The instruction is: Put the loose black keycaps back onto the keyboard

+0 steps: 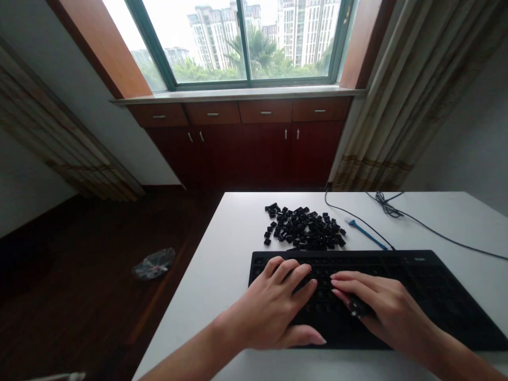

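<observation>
Fingers of the left hand (273, 307): loosely spread and gently bent, palm down, laid over the left part of the keyboard (420, 296), thumb stretched out toward the right; nothing seen in their hold. Fingers of the right hand (391, 309): drawn together and curled, tips at the keys just beside the left hand, with a small dark piece (359, 308) tucked beneath them, glossy where light catches it; its full outline is hidden.

Keyboard: one, long and rectangular, black, with a matte border and rounded corners, lying flat beneath both hands; individual keys hard to make out in the shade.

Keycaps (307, 228): many, black plastic, small and blocky, some with shiny faces, heaped loosely behind the left half of the keyboard, a few strays at the left edge of the heap.

Blue tool (367, 234): one, slender, with a pale tip, lying aslant behind the keyboard, right of the heap.

Thin cord (357, 217): dark, curving to the keyboard's rear edge. Black cable (436, 233): partly bundled in loops, running off to the right.

Surface (210, 275): white, smooth, straight-edged.

Plastic bag (154, 263): clear, crumpled, on the dark floor (79, 296).

Cabinet (246, 153): reddish-brown, with slim pale handles.
</observation>
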`<state>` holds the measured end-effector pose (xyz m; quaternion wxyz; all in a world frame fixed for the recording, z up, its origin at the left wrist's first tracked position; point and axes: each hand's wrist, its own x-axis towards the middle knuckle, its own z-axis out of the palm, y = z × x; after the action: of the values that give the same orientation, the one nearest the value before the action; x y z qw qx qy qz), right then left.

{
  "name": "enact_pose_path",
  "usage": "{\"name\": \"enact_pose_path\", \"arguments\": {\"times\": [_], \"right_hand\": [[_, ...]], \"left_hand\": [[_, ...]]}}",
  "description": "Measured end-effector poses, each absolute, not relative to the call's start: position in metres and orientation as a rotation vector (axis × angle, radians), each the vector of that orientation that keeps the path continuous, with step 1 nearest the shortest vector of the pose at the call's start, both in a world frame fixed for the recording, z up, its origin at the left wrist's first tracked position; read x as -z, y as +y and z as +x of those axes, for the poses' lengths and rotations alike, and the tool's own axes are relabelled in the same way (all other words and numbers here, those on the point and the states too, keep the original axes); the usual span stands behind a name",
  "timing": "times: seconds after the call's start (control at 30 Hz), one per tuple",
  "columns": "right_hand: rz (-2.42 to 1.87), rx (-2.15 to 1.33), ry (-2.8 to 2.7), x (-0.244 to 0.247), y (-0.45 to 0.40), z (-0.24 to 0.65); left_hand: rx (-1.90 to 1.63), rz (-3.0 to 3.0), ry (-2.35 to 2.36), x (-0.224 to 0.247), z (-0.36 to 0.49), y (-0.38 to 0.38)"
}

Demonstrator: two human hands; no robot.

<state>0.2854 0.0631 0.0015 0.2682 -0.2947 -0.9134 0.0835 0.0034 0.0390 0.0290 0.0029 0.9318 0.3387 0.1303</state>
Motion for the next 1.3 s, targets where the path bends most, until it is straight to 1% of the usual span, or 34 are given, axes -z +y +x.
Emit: {"name": "enact_pose_path", "arguments": {"times": [0.23, 0.43, 0.73, 0.8, 0.9, 1.03, 1.3], "right_hand": [[-0.804, -0.161, -2.474, 0.001, 0.068, 0.268], [-0.797, -0.272, -2.604, -0.004, 0.069, 0.282], [-0.829, -0.318, -2.392, -0.001, 0.068, 0.264], [-0.81, -0.305, -2.429, -0.002, 0.068, 0.263], [-0.792, -0.304, -2.473, -0.004, 0.07, 0.263], [-0.771, -0.319, -2.464, -0.003, 0.071, 0.261], [-0.773, -0.402, -2.553, -0.005, 0.074, 0.261]], "left_hand": [[-0.436, 2.76, 1.152, -0.025, 0.002, 0.033], [-0.497, 2.696, 1.158, -0.024, 0.003, 0.033], [-0.468, 2.692, 1.141, -0.024, 0.002, 0.031], [-0.546, 2.677, 1.121, -0.025, 0.0, 0.033], [-0.776, 2.629, 1.111, -0.026, -0.011, 0.041], [-1.056, 2.481, 1.239, -0.02, -0.034, 0.059], [-1.217, 2.283, 1.419, -0.006, -0.055, 0.081]]}}
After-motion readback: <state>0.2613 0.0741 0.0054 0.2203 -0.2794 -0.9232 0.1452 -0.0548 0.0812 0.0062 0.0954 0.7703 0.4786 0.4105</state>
